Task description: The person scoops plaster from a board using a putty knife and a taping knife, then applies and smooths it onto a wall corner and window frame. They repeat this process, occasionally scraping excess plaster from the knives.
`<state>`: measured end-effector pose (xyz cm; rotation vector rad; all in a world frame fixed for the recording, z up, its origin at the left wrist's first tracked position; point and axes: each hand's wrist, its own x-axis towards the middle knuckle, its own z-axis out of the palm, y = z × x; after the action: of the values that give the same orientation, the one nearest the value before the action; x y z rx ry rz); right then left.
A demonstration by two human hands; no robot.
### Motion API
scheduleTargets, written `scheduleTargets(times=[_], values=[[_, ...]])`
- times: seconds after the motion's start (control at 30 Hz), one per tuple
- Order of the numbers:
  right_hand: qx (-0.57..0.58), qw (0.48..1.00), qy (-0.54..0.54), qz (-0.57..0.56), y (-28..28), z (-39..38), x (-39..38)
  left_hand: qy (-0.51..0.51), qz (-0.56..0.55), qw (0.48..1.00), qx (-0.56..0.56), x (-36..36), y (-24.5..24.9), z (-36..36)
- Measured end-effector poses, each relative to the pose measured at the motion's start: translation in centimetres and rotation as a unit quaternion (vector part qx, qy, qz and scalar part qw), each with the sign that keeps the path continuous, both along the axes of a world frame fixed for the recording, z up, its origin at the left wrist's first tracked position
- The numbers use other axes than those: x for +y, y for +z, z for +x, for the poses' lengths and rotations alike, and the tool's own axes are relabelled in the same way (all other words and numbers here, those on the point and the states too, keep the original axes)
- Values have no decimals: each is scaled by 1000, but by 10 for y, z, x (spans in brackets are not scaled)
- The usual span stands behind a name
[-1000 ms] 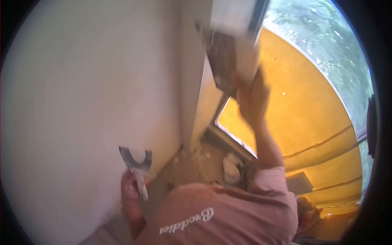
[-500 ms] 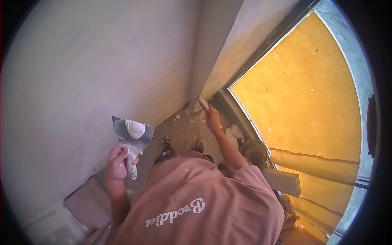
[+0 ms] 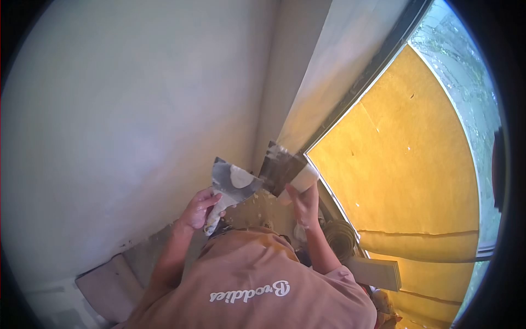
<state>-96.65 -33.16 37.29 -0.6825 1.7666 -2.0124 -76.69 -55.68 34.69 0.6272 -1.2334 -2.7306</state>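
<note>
My left hand (image 3: 201, 209) is closed round the handle of a putty knife (image 3: 223, 176), whose broad metal blade points up and carries a lump of white filler (image 3: 241, 177). Opposite it, my right hand (image 3: 307, 205) grips a second, wider filling knife (image 3: 282, 166) by its pale handle. That blade is smeared by motion and its near edge comes close to the left knife's blade. Both tools are held in front of my chest, near the corner where the pale wall (image 3: 164, 98) meets a narrow column (image 3: 282, 66).
Orange-yellow sheeting (image 3: 405, 164) covers much of the window on the right. Below it are a rolled-up coil of material (image 3: 339, 239) and a pale stack of boards (image 3: 375, 272). At lower left a brownish panel (image 3: 112, 282) leans by the wall.
My right hand has drawn back from the low corner, turning its knife's blade into view. My left hand has moved right and slightly up, bringing the two knives close together.
</note>
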Motion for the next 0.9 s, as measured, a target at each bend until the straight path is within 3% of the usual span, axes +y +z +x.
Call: scheduleTargets(times=[0.03,0.1,0.13,0.23,0.27,0.3,0.37,0.4,0.43,0.47,0.53,0.57,0.6,0.67,0.7,0.77,0.8,0.83,0.9], values=[[3,1000,3,-3,4,5,3,3,-3,1000,3,0,1,-4],[233,964,80,102,10,10,7,-44,26,998,37,-1,5,-16],[291,953,75,50,9,8,1,-60,20,997,41,-1,10,-20],[352,926,101,87,-27,-37,13,-70,-39,996,44,0,9,-34],[462,871,116,123,-46,-51,15,-68,-43,996,49,2,19,-36],[466,869,118,117,-57,-54,22,-34,-50,996,58,9,40,-36],[262,946,30,189,-77,-50,36,6,-72,995,70,11,56,-34],[212,971,1,109,-81,-47,41,38,-117,990,74,9,53,-29],[26,998,-21,59,-91,-46,47,64,-161,982,76,11,51,-27],[-38,999,-24,4,-104,-48,51,53,-170,981,75,13,47,-32],[-105,992,-45,-59,-85,-38,53,158,-367,909,117,21,39,-46],[-254,960,-30,-114,-60,-26,48,142,-372,910,120,16,28,-53],[-395,903,-12,-170,-42,-16,39,117,-463,876,67,6,13,-58],[-489,842,51,-221,-37,0,25,41,-587,806,-67,1,12,-62],[-534,804,82,-249,-38,9,17,25,-595,801,-60,-1,10,-68],[-523,801,76,-283,-36,20,-3,59,-701,676,219,-8,3,-89],[-512,801,80,-300,-34,25,-9,8,-738,614,281,-9,21,-92],[-509,798,69,-315,-26,25,-11,-7,-737,610,292,-14,19,-95],[-467,835,62,-286,-10,12,-6,-27,-786,534,309,-21,6,-109]])
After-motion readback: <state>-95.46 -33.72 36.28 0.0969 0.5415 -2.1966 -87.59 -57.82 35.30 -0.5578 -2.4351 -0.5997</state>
